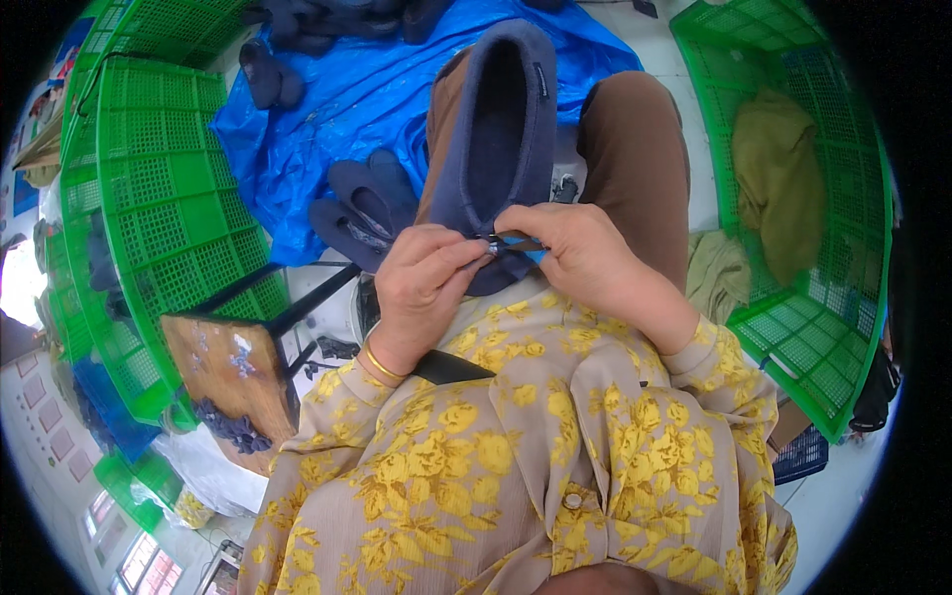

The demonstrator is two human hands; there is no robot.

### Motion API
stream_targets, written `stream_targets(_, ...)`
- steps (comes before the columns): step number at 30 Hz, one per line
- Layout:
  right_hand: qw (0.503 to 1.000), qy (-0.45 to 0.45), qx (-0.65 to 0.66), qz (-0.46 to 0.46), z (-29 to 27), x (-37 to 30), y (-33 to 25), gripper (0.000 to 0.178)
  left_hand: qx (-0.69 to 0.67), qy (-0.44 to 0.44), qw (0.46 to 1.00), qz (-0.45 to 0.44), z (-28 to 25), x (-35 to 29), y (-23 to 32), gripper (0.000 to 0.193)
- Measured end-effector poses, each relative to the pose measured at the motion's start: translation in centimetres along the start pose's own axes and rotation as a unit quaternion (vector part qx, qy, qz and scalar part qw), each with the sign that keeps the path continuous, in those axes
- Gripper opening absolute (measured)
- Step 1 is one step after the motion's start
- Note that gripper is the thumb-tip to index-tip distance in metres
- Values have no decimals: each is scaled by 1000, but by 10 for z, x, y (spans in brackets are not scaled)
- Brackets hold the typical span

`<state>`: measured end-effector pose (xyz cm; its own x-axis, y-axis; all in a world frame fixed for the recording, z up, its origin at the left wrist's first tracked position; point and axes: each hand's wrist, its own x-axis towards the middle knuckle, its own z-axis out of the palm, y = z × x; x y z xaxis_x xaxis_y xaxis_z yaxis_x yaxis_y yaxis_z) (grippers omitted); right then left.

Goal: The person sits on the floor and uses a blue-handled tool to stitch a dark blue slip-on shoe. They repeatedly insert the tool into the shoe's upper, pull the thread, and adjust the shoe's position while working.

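Observation:
A dark blue slipper (540,139) rests on my lap with its opening upward and its toe pointing away from me. At its near end, my left hand (421,283) is closed, thumb and forefinger pinching the slipper's edge. Close beside it my right hand (585,248) is curled round a slim dark tool (518,243) that looks like small thread snips. Shiny metal shows between the fingertips of both hands; the exact contact there is too small to make out. A small dark tag sits on the slipper's right side.
On the blue sheet (327,149) ahead lie several dark slippers (271,77), with a pair (362,203) nearer my left knee. Green crates (164,178) stand at left; another green crate (843,198) at right holds olive cloth (778,183). A wooden stool (223,372) with thread scraps is by my left elbow.

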<state>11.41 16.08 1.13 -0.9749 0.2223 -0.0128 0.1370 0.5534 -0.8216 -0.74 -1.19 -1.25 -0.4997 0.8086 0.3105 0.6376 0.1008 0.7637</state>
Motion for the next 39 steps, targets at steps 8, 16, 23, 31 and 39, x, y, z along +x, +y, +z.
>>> stream_targets(8, 994, -13, -104, -2, 8, -1, -2, 34, 33, 17, 999, 13, -1, -5, 7, 24)
stream_targets(16, 982, -51, -165, -79, 2, 9, -7, 33, 47, 14, 999, 14, -7, -10, 9, 25)
stream_targets(23, 987, -101, -112, -55, -8, 16, -3, 31, 42, 20, 996, 70, -3, -6, 5, 27)
stream_targets(31, 984, 125, 96, -85, 0, 19, -17, 20, 66, -12, 995, 72, -4, 2, 9, 24)
stream_targets(39, 754, 12, 649, 96, -46, 4, -36, 7, 60, -12, 995, 77, -3, 3, 10, 25)
